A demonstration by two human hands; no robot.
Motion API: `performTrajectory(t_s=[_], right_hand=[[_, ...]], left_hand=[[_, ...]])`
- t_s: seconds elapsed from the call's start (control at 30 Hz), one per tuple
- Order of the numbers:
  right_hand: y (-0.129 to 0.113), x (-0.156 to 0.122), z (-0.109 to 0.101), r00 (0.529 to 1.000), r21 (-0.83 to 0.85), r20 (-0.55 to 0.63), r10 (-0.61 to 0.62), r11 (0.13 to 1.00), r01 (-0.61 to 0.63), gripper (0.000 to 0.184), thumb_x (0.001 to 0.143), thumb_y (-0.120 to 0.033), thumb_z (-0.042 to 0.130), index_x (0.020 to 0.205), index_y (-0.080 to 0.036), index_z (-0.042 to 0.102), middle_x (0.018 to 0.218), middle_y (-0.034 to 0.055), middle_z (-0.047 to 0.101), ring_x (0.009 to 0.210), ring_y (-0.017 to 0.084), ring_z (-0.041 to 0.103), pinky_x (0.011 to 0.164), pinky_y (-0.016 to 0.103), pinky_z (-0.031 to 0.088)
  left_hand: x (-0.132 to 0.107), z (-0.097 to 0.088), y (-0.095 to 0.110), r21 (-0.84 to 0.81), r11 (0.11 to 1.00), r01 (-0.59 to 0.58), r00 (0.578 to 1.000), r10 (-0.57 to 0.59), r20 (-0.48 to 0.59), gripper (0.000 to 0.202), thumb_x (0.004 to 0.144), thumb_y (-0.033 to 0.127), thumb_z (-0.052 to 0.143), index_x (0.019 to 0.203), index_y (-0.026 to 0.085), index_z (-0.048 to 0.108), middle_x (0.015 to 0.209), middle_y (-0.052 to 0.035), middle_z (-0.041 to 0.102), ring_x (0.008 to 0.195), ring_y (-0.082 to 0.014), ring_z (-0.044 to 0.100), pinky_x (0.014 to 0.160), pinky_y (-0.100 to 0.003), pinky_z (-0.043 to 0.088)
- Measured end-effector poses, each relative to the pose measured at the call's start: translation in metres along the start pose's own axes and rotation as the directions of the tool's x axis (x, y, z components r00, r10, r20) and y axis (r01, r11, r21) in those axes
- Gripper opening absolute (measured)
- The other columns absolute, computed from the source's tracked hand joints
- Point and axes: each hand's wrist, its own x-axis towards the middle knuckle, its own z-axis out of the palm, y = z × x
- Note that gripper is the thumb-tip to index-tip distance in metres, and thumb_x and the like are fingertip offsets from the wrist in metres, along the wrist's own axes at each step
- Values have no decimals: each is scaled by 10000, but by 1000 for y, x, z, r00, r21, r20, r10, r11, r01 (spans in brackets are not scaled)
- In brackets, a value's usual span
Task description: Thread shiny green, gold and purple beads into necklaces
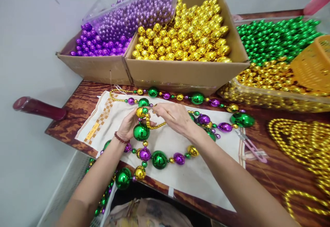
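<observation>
My left hand (129, 125), with a dark bead bracelet at the wrist, is closed around a bead necklace at a gold bead (140, 112). A large green bead (141, 132) hangs just below those fingers. My right hand (172, 115) is pinched on the same necklace beside the gold bead; its fingertips partly hide the exact spot. A loop of small gold beads (156, 127) hangs between the hands. More of the strand, with purple beads (144, 154) and green beads (159, 159), lies on a white cloth (203, 182) and runs over the table's front edge.
Behind stand a cardboard box of gold beads (185, 72) and one of purple beads (95, 65). At right are a clear tub (283, 100), an orange basket (313, 60), gold bead strands (296, 148) and pink-handled snips (254, 150). A dark red post (40, 108) rises at left.
</observation>
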Motion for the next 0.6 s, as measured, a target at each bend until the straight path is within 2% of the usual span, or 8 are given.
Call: performTrajectory(t_s=[0.23, 0.37, 0.6], right_hand=[[-16, -1, -4, 999, -78, -12, -32, 996, 31, 557, 1055, -523, 326, 737, -201, 652, 708, 18, 646, 718, 170, 605, 578, 284, 252], [-20, -1, -9, 997, -233, -25, -73, 970, 65, 552, 1055, -479, 333, 705, -188, 645, 709, 36, 669, 723, 177, 623, 561, 291, 227], [-18, 0, -18, 999, -511, -40, -16, 860, -7, 530, 1039, -455, 334, 751, -195, 695, 767, 56, 734, 689, 186, 626, 531, 305, 155]], left_hand=[[0, 3, 0, 7, 1000, 11, 998, -11, -62, 298, 981, 340, 490, 1057, 139, 697, 899, -87, 741, 853, -234, 736, 941, -458, 566], [-1, 4, -1, 31, 1000, 4, 999, -2, -50, 265, 955, 339, 557, 1043, 132, 696, 919, -88, 754, 866, -249, 742, 938, -462, 570], [-7, 11, -2, 99, 995, -24, 1000, 23, 12, 296, 897, 384, 670, 1077, 149, 674, 964, -80, 749, 925, -271, 748, 988, -485, 547]])
